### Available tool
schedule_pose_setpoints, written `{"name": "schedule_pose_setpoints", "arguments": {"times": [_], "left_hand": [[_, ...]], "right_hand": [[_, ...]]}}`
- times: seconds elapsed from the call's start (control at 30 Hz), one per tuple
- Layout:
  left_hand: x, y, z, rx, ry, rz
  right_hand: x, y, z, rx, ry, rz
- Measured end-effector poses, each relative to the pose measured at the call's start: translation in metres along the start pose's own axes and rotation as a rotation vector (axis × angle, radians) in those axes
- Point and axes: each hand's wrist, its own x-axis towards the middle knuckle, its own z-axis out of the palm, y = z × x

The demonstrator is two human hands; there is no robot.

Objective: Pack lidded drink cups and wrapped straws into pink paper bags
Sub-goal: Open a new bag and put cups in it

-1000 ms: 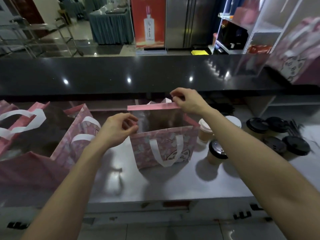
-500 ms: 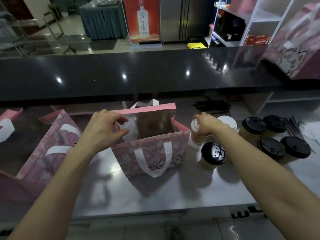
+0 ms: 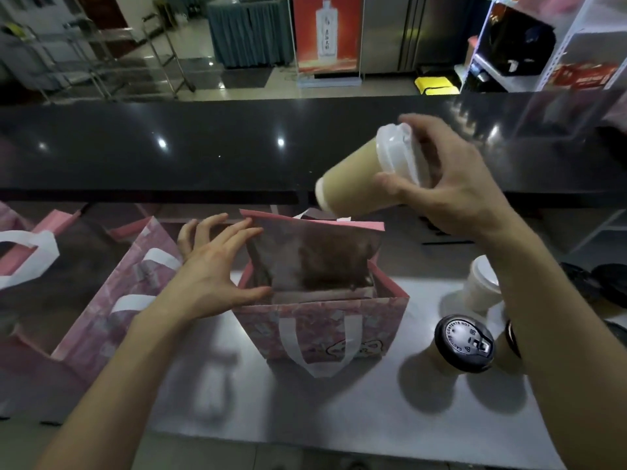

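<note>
**White-lidded cup tipped toward the open bag**

Nearest on the steel counter [image 3: 339,401] stands a paper cup with a black lid [image 3: 464,344], upright and waiting just under the right forearm; a second black lid edge peeks out beside that arm. Just behind it stands another white-lidded cup [image 3: 481,286], also upright and still to be packed.

At the centre sits the pink paper bag [image 3: 322,320], patterned, with a white loop handle hanging down its near face. Its mouth gapes wide and the inside looks dark and, as far as can be seen, unfilled. The left hand [image 3: 210,269] rests against the bag's left wall with fingers straight and spread, gripping nothing; this looks meant to brace the bag and hold its mouth open for the drop.

Above and behind the bag's far rim, the right hand [image 3: 451,184] holds the tan cup with a white lid [image 3: 366,174] in the air, fingers and thumb curled round the lid end. The cup is tilted steeply, base pointing down-left toward the bag, probably so it can go in base first.

To the left, more pink bags [image 3: 129,283] stand open. The black upper countertop [image 3: 203,147] runs behind everything.
</note>
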Motion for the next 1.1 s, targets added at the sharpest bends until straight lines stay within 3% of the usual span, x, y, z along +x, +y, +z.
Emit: {"name": "schedule_pose_setpoints", "arguments": {"times": [0.1, 0.23, 0.33, 0.43, 0.63, 0.9, 1.1], "left_hand": [[0.009, -0.013, -0.003, -0.008, -0.078, 0.021], [0.018, -0.030, -0.006, 0.005, -0.151, 0.061], [0.017, -0.041, -0.003, -0.003, -0.198, 0.109], [0.012, -0.049, 0.004, 0.002, -0.201, 0.172], [0.006, -0.057, 0.007, -0.088, -0.154, 0.262], [-0.005, -0.059, 0.003, -0.119, -0.141, 0.316], [-0.009, -0.060, 0.003, -0.130, -0.145, 0.320]], "right_hand": [[-0.007, -0.023, 0.025, 0.033, -0.231, -0.036], [-0.015, -0.034, 0.073, -0.220, -0.583, 0.049], [-0.017, -0.033, 0.110, -0.413, -0.717, 0.083], [-0.008, -0.029, 0.136, -0.407, -0.827, 0.107], [0.029, -0.022, 0.153, -0.390, -0.924, 0.256], [0.014, -0.029, 0.197, -0.689, -1.138, 0.096], [-0.003, -0.027, 0.232, -0.755, -1.189, 0.010]]}}
